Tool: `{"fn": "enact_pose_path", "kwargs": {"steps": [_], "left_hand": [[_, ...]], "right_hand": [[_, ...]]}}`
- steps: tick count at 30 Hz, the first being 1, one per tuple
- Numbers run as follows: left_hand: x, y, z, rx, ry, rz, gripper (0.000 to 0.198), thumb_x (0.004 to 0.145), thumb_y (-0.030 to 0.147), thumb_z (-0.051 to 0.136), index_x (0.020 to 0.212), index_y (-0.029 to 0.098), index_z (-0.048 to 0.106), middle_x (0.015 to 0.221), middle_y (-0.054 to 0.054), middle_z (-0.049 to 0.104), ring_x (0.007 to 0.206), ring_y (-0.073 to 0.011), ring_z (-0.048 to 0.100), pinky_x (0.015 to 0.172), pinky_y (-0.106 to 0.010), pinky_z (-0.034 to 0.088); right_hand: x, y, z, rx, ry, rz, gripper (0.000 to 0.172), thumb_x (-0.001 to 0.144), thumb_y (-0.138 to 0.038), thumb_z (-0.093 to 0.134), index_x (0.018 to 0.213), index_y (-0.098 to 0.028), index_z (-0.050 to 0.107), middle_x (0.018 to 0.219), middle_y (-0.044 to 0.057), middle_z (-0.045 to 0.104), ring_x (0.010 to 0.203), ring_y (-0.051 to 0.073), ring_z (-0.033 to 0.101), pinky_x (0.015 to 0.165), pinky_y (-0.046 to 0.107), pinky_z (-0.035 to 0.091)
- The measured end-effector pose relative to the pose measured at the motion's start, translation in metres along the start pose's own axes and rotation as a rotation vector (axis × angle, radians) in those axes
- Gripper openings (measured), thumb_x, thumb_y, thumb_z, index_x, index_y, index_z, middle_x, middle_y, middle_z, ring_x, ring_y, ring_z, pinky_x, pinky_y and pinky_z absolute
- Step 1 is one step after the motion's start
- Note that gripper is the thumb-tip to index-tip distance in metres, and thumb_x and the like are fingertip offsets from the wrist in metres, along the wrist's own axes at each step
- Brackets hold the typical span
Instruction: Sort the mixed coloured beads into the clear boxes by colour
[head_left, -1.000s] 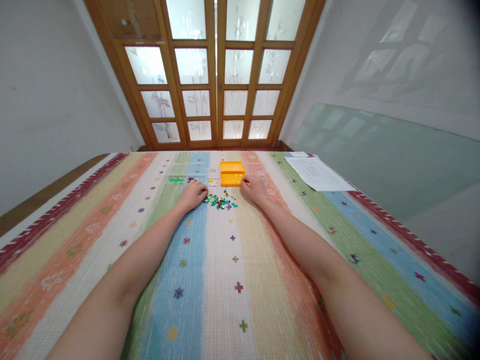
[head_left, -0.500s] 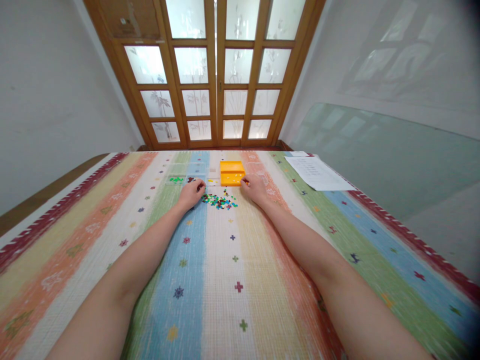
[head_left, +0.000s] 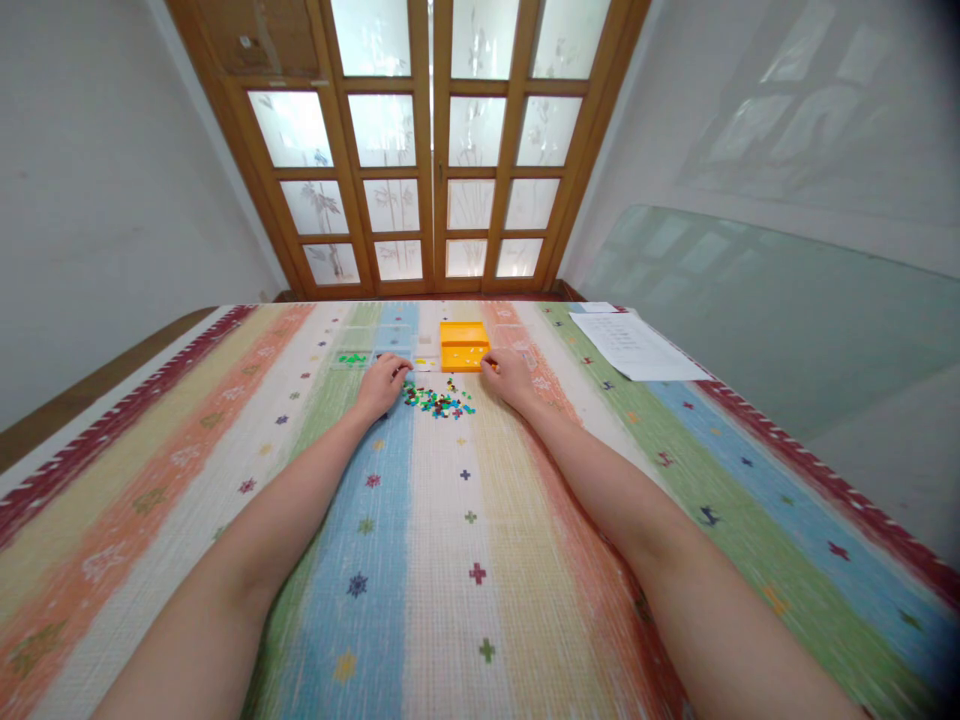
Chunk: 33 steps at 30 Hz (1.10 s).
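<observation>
Pieces (head_left: 441, 403) beside left fingers (head_left: 397, 364), yellow box (head_left: 463, 332) at right fingers (head_left: 493, 364), both curled, grip unclear

The pile (head_left: 439, 403), tiny bits mostly green, blue and dark, lay loose just right of the left fingers (head_left: 400, 367) and nearer the viewer. The orange box (head_left: 464, 331) stood open — pale bits (head_left: 475, 352) inside, near right corner by the right fingers (head_left: 488, 364). Green bits (head_left: 352, 359) lay left of the left fingers, yellow bits (head_left: 422, 362) just right.
</observation>
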<state>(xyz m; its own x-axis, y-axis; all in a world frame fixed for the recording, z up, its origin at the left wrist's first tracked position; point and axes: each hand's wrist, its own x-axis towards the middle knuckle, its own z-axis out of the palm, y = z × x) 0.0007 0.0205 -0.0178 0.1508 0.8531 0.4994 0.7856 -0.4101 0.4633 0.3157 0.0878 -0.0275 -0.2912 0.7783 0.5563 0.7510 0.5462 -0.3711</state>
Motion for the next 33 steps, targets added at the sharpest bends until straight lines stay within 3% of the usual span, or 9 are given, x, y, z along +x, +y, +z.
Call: {"fn": "enact_pose_path", "kwargs": {"steps": [6,13,18,24,33], "left_hand": [[0.002,-0.007,0.001,-0.069,0.085,-0.069,0.026,0.098,0.028,0.049,0.105,0.02,0.073,0.105,-0.008,0.073,0.097,-0.0239,0.066,0.091,-0.038,0.051],[0.006,-0.025,-0.002,-0.26,0.192,-0.365,0.027,0.096,0.034,0.051,0.102,0.019,0.073,0.09,-0.005,0.074,0.075,-0.0184,0.067,0.074,-0.031,0.053],[0.008,-0.039,-0.001,-0.435,0.272,-0.477,0.032,0.093,0.036,0.052,0.108,0.017,0.073,0.087,-0.005,0.074,0.059,-0.0127,0.058,0.06,-0.025,0.047],[0.007,-0.044,0.0,-0.582,0.312,-0.496,0.039,0.09,0.037,0.056,0.12,0.016,0.071,0.1,-0.008,0.077,0.051,-0.0081,0.05,0.052,-0.022,0.041],[0.007,-0.042,0.001,-0.56,0.238,-0.477,0.051,0.092,0.032,0.053,0.141,0.019,0.061,0.111,-0.008,0.078,0.05,-0.0073,0.048,0.052,-0.022,0.043]], "right_hand": [[0.0,0.002,0.002,0.008,-0.005,0.004,0.018,0.092,-0.025,0.056,0.086,-0.02,0.073,0.089,0.008,0.073,0.084,0.023,0.061,0.079,0.034,0.042],[-0.001,0.003,0.002,0.014,0.003,-0.017,0.019,0.092,-0.025,0.055,0.086,-0.02,0.072,0.089,0.008,0.074,0.085,0.023,0.061,0.079,0.034,0.042],[-0.001,0.005,0.004,0.005,-0.002,-0.022,0.018,0.093,-0.025,0.056,0.086,-0.02,0.072,0.09,0.008,0.073,0.085,0.023,0.061,0.079,0.033,0.041],[0.0,0.004,0.004,-0.006,0.008,-0.03,0.017,0.093,-0.023,0.056,0.083,-0.019,0.07,0.087,0.007,0.073,0.082,0.022,0.061,0.076,0.032,0.039],[-0.001,0.002,0.002,0.015,-0.004,-0.022,0.016,0.093,-0.021,0.057,0.084,-0.019,0.071,0.088,0.007,0.072,0.083,0.022,0.059,0.076,0.032,0.038]]}}
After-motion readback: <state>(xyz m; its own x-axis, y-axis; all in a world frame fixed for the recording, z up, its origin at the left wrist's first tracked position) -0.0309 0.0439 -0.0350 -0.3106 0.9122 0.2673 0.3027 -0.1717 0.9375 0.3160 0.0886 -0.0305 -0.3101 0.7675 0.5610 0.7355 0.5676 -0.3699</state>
